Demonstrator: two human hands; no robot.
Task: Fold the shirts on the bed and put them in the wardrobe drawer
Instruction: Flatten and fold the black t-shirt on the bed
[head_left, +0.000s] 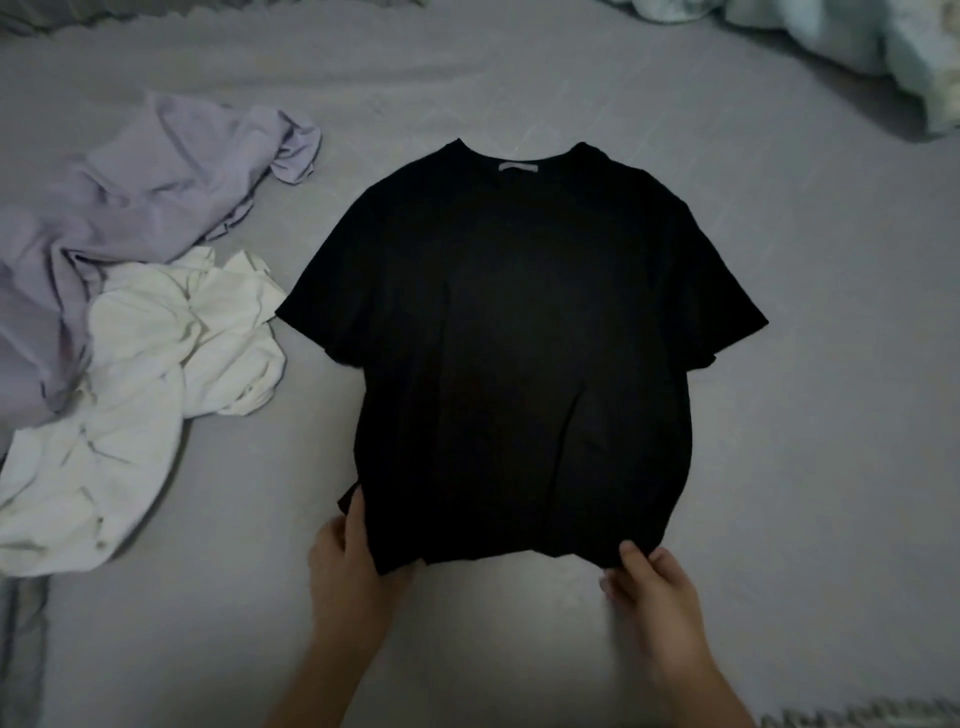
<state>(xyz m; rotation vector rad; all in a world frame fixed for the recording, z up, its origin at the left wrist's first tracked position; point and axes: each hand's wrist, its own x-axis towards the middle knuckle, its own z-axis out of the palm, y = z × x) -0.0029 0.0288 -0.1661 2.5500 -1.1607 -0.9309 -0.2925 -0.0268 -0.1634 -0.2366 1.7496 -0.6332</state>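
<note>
Pinching black shirt (519, 338) hem between fingers (631, 553).

Grey bed (519, 93) bears black shirt (519, 353), lilac shirt (145, 192), white shirt (140, 395).

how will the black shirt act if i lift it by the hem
Likely floppy: the black shirt lies flat and thin on the bed, so it should sag between the left hand and right hand. Probably light.

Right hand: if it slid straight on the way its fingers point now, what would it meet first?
The right hand already pinches the black shirt at its hem corner, fingers aimed up and left. Going on, it would only push further across that shirt's body; nothing else seems to lie in that line.
</note>
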